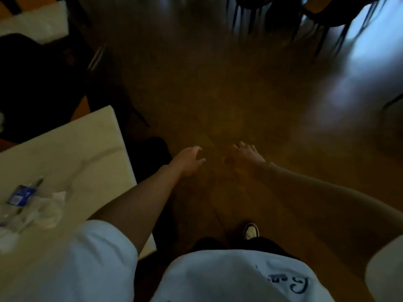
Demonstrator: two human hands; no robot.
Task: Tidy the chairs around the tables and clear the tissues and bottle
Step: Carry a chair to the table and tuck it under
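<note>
Tissues, crumpled and white [49, 207], lie in a loose heap on the pale cream tabletop [72, 149] at your left, right beside a clear plastic bottle with a blue label [20, 196] lying on its side. Both are well behind your reach at the moment. Your left hand [188, 161] and right hand [245, 156] stretch out over the brown wooden floor [218, 94], fingers loosely spread and slightly curled, holding nothing.

Watch your left arm first: it passes just beside the table's corner, and a careless swing back could clip the edge or sweep the tissues off. The bottle looks likely to roll if nudged, since it rests on its side.

A dark chair [39, 83] sits at the far side of your table, and more dark-legged chairs [250, 16] stand ahead, but the view is badly blurred and dim there, so you cannot judge their exact position. Moving quickly toward them risks catching a leg with your white shoe [250, 231]. Bright glare on the floor at right hides whatever lies there.
</note>
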